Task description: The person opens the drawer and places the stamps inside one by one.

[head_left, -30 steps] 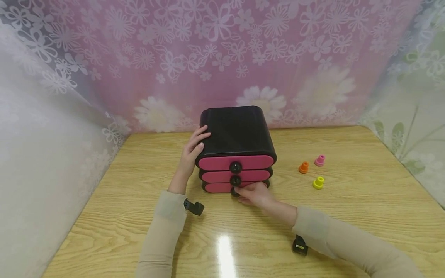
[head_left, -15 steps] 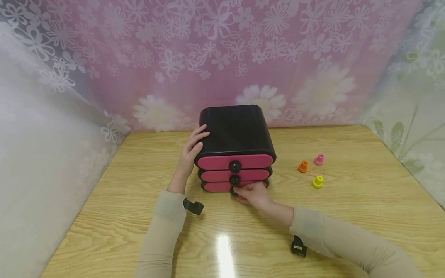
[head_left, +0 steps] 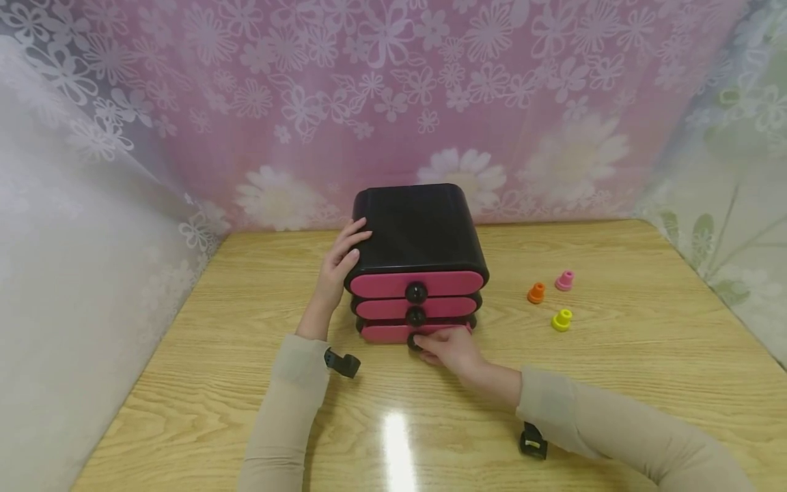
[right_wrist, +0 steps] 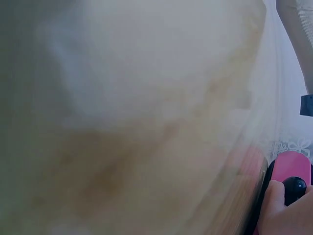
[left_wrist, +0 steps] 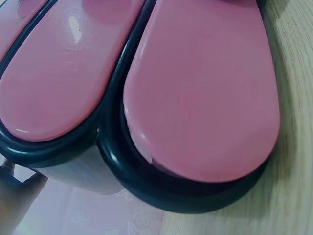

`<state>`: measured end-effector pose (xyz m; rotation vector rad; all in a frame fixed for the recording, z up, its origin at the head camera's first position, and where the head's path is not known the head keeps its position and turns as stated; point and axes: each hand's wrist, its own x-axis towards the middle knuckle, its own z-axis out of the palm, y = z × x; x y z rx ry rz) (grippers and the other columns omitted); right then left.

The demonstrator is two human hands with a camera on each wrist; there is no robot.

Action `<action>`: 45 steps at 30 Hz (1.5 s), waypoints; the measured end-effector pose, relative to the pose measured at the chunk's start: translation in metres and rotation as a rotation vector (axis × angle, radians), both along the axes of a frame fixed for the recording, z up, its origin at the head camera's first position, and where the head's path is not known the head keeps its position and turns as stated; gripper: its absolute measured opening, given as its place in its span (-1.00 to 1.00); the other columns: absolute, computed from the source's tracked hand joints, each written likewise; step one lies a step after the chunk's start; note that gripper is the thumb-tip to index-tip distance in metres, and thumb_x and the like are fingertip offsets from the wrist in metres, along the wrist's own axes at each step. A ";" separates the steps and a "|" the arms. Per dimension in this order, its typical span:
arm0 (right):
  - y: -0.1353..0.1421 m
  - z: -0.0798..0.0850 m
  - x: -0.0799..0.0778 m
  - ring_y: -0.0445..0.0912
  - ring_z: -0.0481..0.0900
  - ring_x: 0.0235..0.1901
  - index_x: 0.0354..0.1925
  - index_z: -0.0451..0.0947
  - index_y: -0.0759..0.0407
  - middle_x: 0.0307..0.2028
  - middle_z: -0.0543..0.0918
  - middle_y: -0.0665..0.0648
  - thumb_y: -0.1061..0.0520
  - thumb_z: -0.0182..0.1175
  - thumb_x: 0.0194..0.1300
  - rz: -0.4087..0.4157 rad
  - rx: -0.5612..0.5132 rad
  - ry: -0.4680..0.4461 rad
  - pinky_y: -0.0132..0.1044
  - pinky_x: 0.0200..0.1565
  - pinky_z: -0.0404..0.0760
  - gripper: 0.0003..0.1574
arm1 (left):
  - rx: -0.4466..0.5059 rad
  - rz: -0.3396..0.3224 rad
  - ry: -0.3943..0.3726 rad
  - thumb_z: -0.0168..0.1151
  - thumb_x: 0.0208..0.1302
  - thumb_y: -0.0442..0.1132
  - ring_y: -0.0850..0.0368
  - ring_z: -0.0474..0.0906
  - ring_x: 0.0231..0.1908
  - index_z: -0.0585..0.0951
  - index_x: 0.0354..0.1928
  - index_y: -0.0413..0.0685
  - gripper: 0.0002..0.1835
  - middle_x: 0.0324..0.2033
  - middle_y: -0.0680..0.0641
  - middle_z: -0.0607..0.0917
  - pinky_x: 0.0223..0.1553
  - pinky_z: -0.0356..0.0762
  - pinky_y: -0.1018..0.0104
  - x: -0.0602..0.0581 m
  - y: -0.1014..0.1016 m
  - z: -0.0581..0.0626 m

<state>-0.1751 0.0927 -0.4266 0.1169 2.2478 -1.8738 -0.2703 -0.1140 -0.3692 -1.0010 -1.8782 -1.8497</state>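
A black drawer box [head_left: 418,225] with three pink drawers stands on the wooden table. Its bottom drawer [head_left: 387,333] sits slightly forward of the frame; in the left wrist view a narrow gap shows behind that pink front [left_wrist: 205,98]. My right hand [head_left: 451,352] pinches the bottom drawer's round black knob [head_left: 415,342]. The right wrist view has the hand [right_wrist: 288,215] at its lower right corner, beside a black knob [right_wrist: 294,190]. My left hand [head_left: 339,270] rests on the box's left side, its fingers fairly straight over the top edge.
To the right of the box stand three small stepped plugs: orange [head_left: 536,293], pink [head_left: 565,280] and yellow [head_left: 562,320]. A flowered pink curtain [head_left: 381,123] hangs behind the table [head_left: 615,396]. Pale curtains flank both sides.
The bottom drawer has come a little way out toward me, with my right hand pinching its knob. My left hand stays on the box's side.
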 end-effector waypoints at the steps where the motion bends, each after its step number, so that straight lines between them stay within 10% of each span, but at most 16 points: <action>1: 0.000 0.000 0.001 -0.08 0.63 -0.48 -0.38 0.60 0.49 -0.47 0.65 0.24 0.24 0.20 0.08 -0.001 0.007 -0.002 -0.29 -0.38 0.59 -0.75 | -0.002 0.005 -0.002 -0.04 0.24 0.07 0.00 -0.16 0.31 0.38 0.05 -0.47 -0.35 0.22 -0.24 0.23 0.24 -0.19 0.07 0.000 0.000 0.000; 15: -0.001 0.001 0.020 -0.05 0.63 -0.46 -0.37 0.58 0.51 -0.43 0.64 0.25 0.21 0.20 0.10 0.000 -0.006 0.007 -0.27 -0.37 0.59 -0.71 | -0.013 -0.001 0.004 -0.23 0.16 -0.52 -0.20 -0.21 0.29 0.31 0.01 -0.63 -0.62 0.19 -0.43 0.16 0.24 -0.21 0.05 0.018 0.004 0.018; 45: 0.000 0.000 0.052 -0.04 0.62 -0.42 -0.34 0.54 0.54 -0.39 0.62 0.24 0.20 0.20 0.10 0.008 -0.053 -0.028 -0.26 -0.31 0.58 -0.67 | 0.006 -0.024 0.013 -0.05 0.26 -0.06 -0.14 -0.21 0.30 0.37 0.06 -0.49 -0.44 0.22 -0.27 0.21 0.25 -0.18 0.13 -0.001 -0.001 0.000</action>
